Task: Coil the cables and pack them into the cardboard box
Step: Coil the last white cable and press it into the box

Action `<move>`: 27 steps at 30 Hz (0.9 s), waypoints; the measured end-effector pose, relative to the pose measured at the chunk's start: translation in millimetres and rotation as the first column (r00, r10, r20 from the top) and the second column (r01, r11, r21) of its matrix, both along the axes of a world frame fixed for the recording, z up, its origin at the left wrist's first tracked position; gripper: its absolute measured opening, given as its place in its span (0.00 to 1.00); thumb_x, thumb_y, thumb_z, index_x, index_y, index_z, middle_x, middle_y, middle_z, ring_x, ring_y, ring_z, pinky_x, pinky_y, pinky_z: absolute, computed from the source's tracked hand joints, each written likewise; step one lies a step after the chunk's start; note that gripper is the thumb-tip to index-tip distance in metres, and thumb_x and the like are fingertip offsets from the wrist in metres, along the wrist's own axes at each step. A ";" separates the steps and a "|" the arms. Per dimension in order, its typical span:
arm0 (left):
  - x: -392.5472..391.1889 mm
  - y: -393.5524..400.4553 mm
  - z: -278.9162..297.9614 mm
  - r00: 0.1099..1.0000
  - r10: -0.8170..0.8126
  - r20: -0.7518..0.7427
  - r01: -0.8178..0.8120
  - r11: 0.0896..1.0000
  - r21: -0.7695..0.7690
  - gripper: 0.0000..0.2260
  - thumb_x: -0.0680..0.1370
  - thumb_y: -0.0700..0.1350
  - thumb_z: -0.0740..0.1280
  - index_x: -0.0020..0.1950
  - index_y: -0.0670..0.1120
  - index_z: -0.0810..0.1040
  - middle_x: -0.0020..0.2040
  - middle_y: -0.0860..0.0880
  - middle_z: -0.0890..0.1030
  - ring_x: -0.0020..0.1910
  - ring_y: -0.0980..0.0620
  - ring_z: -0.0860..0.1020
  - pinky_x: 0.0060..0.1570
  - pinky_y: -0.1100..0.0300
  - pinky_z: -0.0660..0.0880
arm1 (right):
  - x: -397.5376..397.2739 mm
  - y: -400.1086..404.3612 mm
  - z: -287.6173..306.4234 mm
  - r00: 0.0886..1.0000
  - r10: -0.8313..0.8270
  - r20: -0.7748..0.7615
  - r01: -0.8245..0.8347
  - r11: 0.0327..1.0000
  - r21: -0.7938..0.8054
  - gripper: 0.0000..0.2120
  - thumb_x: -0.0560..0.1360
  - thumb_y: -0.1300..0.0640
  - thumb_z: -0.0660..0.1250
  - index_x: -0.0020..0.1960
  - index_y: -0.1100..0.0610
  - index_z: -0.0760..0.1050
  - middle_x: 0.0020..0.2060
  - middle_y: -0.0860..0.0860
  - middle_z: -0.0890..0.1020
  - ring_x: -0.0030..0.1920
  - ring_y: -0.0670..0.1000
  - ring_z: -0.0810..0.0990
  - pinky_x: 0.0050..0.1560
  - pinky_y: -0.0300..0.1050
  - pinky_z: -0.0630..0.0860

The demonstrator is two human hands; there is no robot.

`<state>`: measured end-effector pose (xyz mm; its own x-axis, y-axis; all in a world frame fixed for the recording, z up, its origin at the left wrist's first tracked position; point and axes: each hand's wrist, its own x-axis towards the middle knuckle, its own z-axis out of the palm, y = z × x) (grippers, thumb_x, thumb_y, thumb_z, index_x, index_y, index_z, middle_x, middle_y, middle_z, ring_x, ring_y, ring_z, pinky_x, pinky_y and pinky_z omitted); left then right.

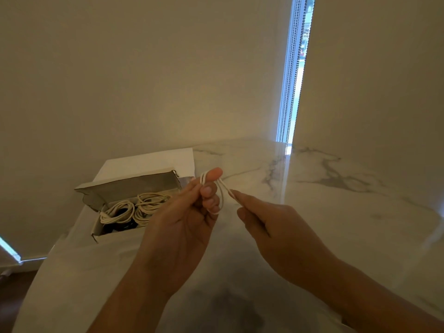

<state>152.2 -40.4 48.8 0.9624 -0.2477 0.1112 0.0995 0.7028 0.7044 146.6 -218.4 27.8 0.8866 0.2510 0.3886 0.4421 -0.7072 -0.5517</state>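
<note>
A thin white cable is looped in the air above the marble table. My left hand grips the small coil, with the cable wrapped round the raised fingertip. My right hand pinches the free end of the same cable just to the right. An open cardboard box stands on the table to the left of my hands. Inside it lie coiled white cables over something dark.
The white marble table stretches to the right and towards me. A wall runs close behind the box. A narrow window strip with bead chains hangs at the back right. The table's left edge drops to a dark floor.
</note>
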 end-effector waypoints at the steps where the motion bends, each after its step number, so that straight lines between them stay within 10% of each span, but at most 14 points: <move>1: 0.1 0.0 0.3 1.000 0.022 -0.001 -0.022 1.000 -0.001 0.17 0.82 0.42 0.58 0.67 0.36 0.77 0.41 0.49 0.74 0.38 0.56 0.73 0.43 0.66 0.76 | -1.0 0.8 -0.3 1.000 0.004 -0.010 -0.005 1.000 -0.015 0.21 0.82 0.46 0.54 0.75 0.39 0.62 0.47 0.39 0.81 0.43 0.40 0.78 0.44 0.23 0.68; 13: 2.7 4.6 3.5 0.980 0.199 -0.015 -0.200 0.975 -0.095 0.18 0.79 0.39 0.61 0.68 0.35 0.74 0.45 0.46 0.78 0.44 0.54 0.77 0.51 0.66 0.78 | -14.6 9.3 4.8 0.993 0.102 -0.062 -0.109 0.987 -0.118 0.21 0.83 0.46 0.53 0.76 0.40 0.62 0.58 0.43 0.81 0.52 0.45 0.79 0.53 0.34 0.74; 27: 6.6 -3.8 -9.6 0.889 0.425 0.168 -0.452 0.873 0.181 0.14 0.80 0.36 0.60 0.65 0.39 0.77 0.48 0.42 0.82 0.47 0.49 0.81 0.51 0.62 0.80 | -28.6 9.8 23.0 0.985 0.147 -0.094 -0.171 0.928 -0.332 0.20 0.84 0.47 0.49 0.76 0.43 0.59 0.64 0.44 0.77 0.58 0.49 0.77 0.61 0.44 0.75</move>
